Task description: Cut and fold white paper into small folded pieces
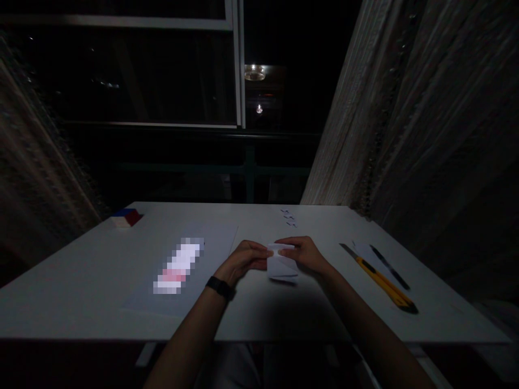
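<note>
A small folded piece of white paper (281,266) is held between both hands, just above the white table (259,319). My left hand (246,256), with a dark band on its wrist, pinches the paper's upper left edge between thumb and fingers. On the other side my right hand (305,252) grips the upper right part, its thumb lying on the front face. The layers part slightly along the lower edge. Fingers behind the paper are partly hidden.
To the left, a lit, pixelated phone-like screen (178,267) lies on a white sheet (221,262). A colored cube (126,217) sits far left. Small dark-marked pieces (289,218) lie at the back. On the right are a yellow utility knife (379,278), a black pen (390,267) and a paper strip (367,251).
</note>
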The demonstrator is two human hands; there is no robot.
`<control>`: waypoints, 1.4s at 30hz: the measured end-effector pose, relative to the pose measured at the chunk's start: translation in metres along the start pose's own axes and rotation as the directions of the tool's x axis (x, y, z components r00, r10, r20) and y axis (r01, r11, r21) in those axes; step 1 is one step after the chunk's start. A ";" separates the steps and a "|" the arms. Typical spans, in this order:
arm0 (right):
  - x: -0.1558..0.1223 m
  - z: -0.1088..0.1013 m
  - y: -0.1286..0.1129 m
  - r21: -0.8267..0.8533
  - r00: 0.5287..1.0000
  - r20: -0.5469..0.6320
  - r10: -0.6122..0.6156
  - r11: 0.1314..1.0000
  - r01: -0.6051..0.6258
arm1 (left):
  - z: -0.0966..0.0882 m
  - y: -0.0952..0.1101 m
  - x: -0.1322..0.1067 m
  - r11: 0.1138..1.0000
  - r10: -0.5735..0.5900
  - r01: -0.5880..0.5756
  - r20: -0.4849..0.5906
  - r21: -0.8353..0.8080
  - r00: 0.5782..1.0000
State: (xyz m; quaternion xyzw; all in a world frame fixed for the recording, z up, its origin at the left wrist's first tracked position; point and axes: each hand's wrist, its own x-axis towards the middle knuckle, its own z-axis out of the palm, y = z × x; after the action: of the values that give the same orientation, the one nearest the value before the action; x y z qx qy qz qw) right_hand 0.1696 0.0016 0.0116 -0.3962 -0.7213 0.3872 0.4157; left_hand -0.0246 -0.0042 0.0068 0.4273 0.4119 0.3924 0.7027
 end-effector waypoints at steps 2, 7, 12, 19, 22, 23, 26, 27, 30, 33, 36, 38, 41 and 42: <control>0.000 0.000 0.001 0.005 1.000 -0.003 0.004 1.000 -0.003 | 0.000 0.000 0.000 1.000 -0.009 0.009 0.021 0.007 1.000; 0.000 0.000 0.001 -0.009 1.000 -0.008 0.015 1.000 -0.015 | -0.001 -0.001 0.002 0.999 0.030 -0.030 0.029 0.016 0.999; 0.000 -0.001 -0.002 -0.027 1.000 0.003 0.008 1.000 -0.008 | 0.000 -0.003 0.003 0.997 0.068 -0.068 0.001 0.038 0.998; -0.001 -0.001 -0.003 -0.068 1.000 -0.019 -0.013 0.998 0.012 | 0.001 -0.004 0.004 0.994 0.096 -0.096 0.000 0.052 0.995; -0.001 -0.002 -0.002 -0.057 1.000 -0.016 -0.017 0.998 0.016 | 0.001 -0.005 0.005 0.993 0.102 -0.102 0.012 0.064 0.995; -0.001 -0.002 -0.002 -0.056 1.000 -0.016 -0.020 0.998 0.019 | 0.001 -0.005 0.005 0.992 0.102 -0.103 0.017 0.067 0.995; -0.001 -0.002 -0.003 -0.063 0.999 -0.019 -0.029 0.998 0.027 | 0.002 -0.004 0.005 0.991 0.111 -0.113 0.030 0.070 0.993; -0.001 -0.002 -0.004 -0.068 0.999 -0.020 -0.030 0.997 0.028 | 0.002 -0.004 0.004 0.991 0.117 -0.119 0.027 0.068 0.993; -0.001 -0.001 -0.005 -0.085 0.999 -0.021 -0.030 0.996 0.028 | 0.003 -0.003 0.003 0.988 0.135 -0.135 0.008 0.076 0.991; -0.001 -0.001 -0.005 -0.089 1.000 -0.019 -0.017 0.996 0.016 | 0.004 -0.001 0.001 0.986 0.139 -0.137 -0.010 0.096 0.990; -0.001 -0.001 -0.003 -0.072 1.000 -0.014 -0.019 0.997 0.018 | 0.005 0.000 0.000 0.983 0.146 -0.142 -0.023 0.116 0.989; -0.001 -0.001 -0.003 -0.055 1.000 -0.012 -0.014 0.998 0.013 | 0.005 0.000 0.000 0.981 0.151 -0.147 -0.022 0.124 0.988; -0.001 -0.001 -0.002 -0.040 1.000 -0.012 0.001 0.999 -0.002 | 0.005 -0.001 0.001 0.984 0.151 -0.147 -0.035 0.104 0.988; -0.002 -0.001 -0.002 -0.041 1.000 -0.012 0.003 0.999 -0.003 | 0.004 -0.002 0.002 0.985 0.147 -0.143 -0.038 0.095 0.988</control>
State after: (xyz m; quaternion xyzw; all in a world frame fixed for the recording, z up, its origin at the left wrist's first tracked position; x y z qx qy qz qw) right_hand 0.1703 -0.0005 0.0136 -0.4081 -0.7261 0.3705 0.4109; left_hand -0.0197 -0.0044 0.0062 0.4792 0.4129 0.4327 0.6424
